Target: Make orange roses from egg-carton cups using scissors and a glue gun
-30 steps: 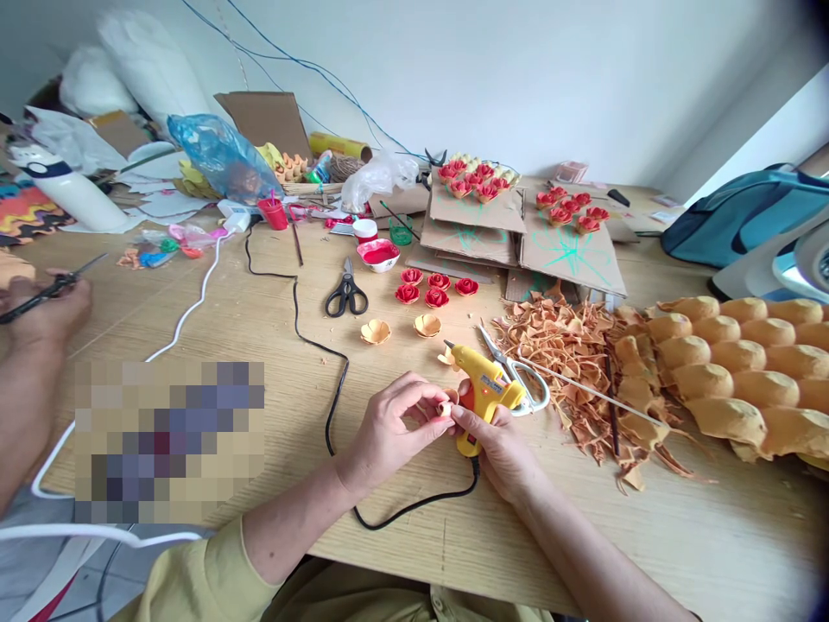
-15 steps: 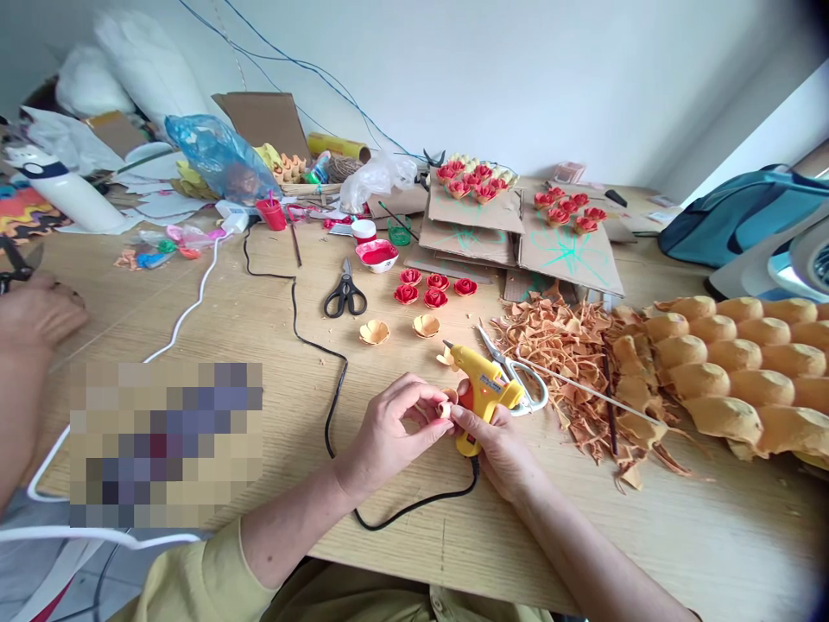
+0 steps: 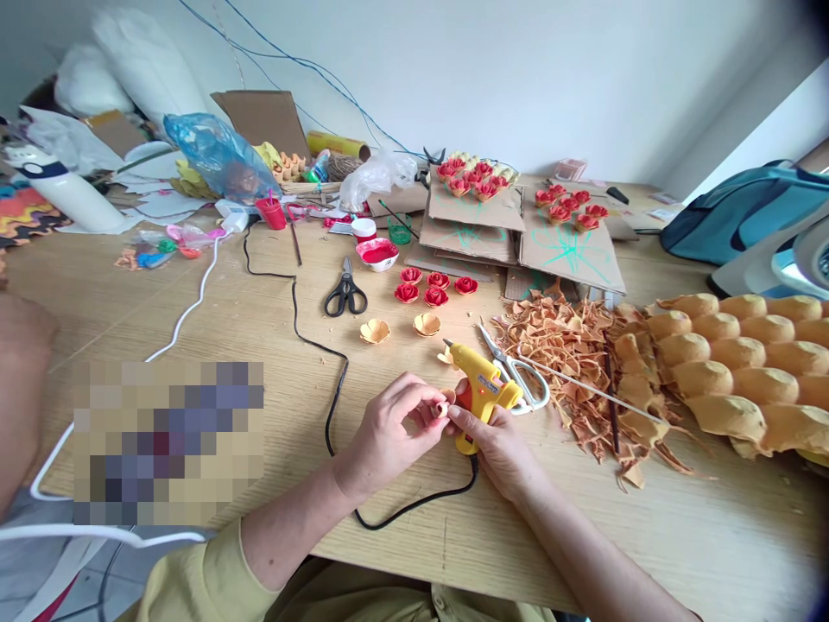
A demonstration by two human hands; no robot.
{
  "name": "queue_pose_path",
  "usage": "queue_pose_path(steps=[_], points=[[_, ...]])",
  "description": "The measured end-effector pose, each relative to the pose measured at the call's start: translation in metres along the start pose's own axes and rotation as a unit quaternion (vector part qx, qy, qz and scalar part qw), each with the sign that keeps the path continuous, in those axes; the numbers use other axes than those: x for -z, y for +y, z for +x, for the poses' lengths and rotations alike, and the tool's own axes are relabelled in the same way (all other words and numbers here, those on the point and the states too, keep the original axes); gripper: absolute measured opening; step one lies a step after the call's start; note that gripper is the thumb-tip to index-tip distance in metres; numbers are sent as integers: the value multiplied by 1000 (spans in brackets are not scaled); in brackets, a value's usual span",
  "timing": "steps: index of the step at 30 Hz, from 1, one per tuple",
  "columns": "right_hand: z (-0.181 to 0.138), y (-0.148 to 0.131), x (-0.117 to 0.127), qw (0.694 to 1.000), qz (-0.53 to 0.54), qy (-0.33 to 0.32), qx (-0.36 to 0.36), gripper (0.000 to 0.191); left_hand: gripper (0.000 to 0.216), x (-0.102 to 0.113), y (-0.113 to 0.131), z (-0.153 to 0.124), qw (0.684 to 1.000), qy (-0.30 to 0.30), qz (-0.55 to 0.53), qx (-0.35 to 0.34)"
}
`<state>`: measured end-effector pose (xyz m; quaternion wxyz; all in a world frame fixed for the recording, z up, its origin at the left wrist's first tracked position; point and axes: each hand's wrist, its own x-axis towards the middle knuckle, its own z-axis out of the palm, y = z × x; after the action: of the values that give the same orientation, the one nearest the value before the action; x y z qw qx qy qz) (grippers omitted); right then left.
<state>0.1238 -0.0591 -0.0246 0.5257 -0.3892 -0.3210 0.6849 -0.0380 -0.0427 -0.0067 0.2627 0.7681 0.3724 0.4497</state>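
My left hand [image 3: 392, 428] is closed in a pinch on a small rolled carton petal [image 3: 441, 410], pale with a reddish tint. Around the handle of a yellow glue gun [image 3: 480, 373] wraps my right hand [image 3: 506, 445], its thumb tip against the petal. The gun's nozzle points up and left, and a black cord leaves the handle's base. White-handled scissors [image 3: 532, 389] lie just right of the gun. Ahead of my hands sit two plain carton flower cups [image 3: 375, 332], with another cup [image 3: 446, 356] partly hidden by the nozzle.
Several red flowers [image 3: 436, 296] and black scissors [image 3: 345, 294] lie ahead, near a bowl of red paint [image 3: 377, 253]. Carton scraps [image 3: 563, 363] and egg trays [image 3: 738, 363] fill the right side. Another person's arm [image 3: 22, 380] rests at the left.
The petal between my fingers has turned and shifted slightly left. The other person's hand with a dark tool has moved out of view at the left.
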Motion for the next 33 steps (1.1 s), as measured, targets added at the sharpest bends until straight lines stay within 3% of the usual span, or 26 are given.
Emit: queue_pose_path(steps=[33], points=[[3,7,6,1000,-20,-12,17,30,13,-2,-7,-5,1000,-21,20,6]])
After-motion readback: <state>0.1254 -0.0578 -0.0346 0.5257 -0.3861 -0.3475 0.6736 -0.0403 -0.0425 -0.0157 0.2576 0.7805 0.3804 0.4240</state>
